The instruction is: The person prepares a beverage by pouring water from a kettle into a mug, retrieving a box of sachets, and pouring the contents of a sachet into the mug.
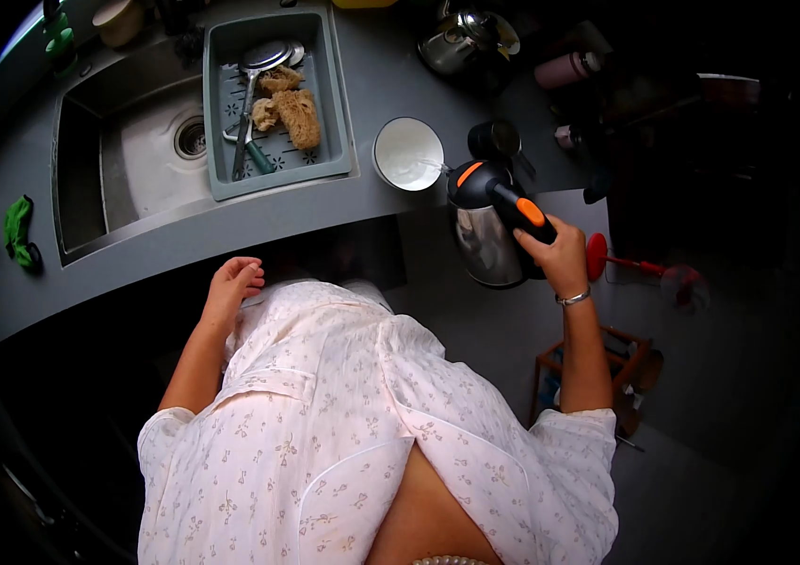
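Note:
My right hand (560,254) is wrapped round the black and orange handle of a steel electric kettle (486,240). The kettle tilts to the left, and a stream of clear liquid runs from its spout into a white bowl (408,153) with a dark rim. That bowl stands near the counter's front edge and has liquid in it. Beside the kettle's lid sits a small dark cup (494,140). My left hand (238,281) hangs by my body below the counter edge, fingers loosely curled, apparently holding nothing; its palm side is partly hidden.
Left of the bowl, a grey draining tray (324,174) overlaps the steel sink (127,179) and holds loofah sponges (298,120) and a ladle (266,56). A steel pot (456,47) and a pink bottle (562,72) stand farther back. A green cloth (18,231) lies at left.

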Demonstrator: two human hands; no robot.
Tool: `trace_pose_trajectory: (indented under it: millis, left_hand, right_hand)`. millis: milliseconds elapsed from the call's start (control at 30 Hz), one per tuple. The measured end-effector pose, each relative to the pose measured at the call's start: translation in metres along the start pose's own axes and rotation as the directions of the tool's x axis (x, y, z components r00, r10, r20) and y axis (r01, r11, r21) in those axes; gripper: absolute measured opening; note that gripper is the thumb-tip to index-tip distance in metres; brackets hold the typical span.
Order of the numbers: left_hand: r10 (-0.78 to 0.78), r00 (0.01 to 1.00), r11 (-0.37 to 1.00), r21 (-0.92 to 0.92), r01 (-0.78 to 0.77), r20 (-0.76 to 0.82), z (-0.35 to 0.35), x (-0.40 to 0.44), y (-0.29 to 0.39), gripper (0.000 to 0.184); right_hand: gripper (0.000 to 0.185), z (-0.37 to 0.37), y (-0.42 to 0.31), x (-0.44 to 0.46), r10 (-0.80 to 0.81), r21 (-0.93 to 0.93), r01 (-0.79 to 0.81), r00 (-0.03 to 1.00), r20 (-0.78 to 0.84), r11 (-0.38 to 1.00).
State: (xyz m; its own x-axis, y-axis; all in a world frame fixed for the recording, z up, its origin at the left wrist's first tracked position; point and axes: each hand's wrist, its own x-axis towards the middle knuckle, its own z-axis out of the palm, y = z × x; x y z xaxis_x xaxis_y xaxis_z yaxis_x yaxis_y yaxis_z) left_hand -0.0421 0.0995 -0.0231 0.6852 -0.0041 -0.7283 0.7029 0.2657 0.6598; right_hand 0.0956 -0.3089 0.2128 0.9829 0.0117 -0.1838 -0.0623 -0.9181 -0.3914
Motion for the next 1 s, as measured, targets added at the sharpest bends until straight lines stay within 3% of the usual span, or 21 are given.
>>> trace_pose_trajectory:
  millis: [300,500,567,800,900,1000]
  left_hand:
    - [0.037,0.996,0.999,-0.032,-0.040,-0.084,0.011,-0.021,-0.007,0.025]
    - [0.053,0.989,0.997,-0.056,-0.061,-0.136,0.030,-0.046,-0.033,0.024]
    - [0.060,0.986,0.996,-0.056,-0.070,-0.155,0.036,-0.054,-0.044,0.024]
    - [0.069,0.969,0.988,-0.115,-0.099,-0.238,0.055,-0.087,-0.082,0.023]
    - [0.054,0.962,0.985,-0.143,-0.095,-0.267,0.063,-0.104,-0.104,0.023]
    - [0.027,0.960,0.979,-0.186,-0.081,-0.278,0.065,-0.115,-0.134,0.022]
  right_hand:
    - [0.028,0.005,0.015,0.001,-0.157,0.074,0.159,0.987,-0.031,0.984]
    - [0.025,0.015,0.028,-0.005,-0.157,0.117,0.163,0.985,-0.066,0.980]
    - [0.028,0.014,0.029,-0.009,-0.045,0.188,0.049,0.999,-0.029,0.981]
    - [0.022,0.028,0.053,-0.018,-0.096,0.424,0.135,0.989,-0.111,0.896]
    - [0.017,0.034,0.056,-0.028,-0.056,0.624,0.153,0.983,-0.172,0.767]
    - [0.014,0.037,0.051,-0.035,-0.062,0.663,0.185,0.977,-0.205,0.725]
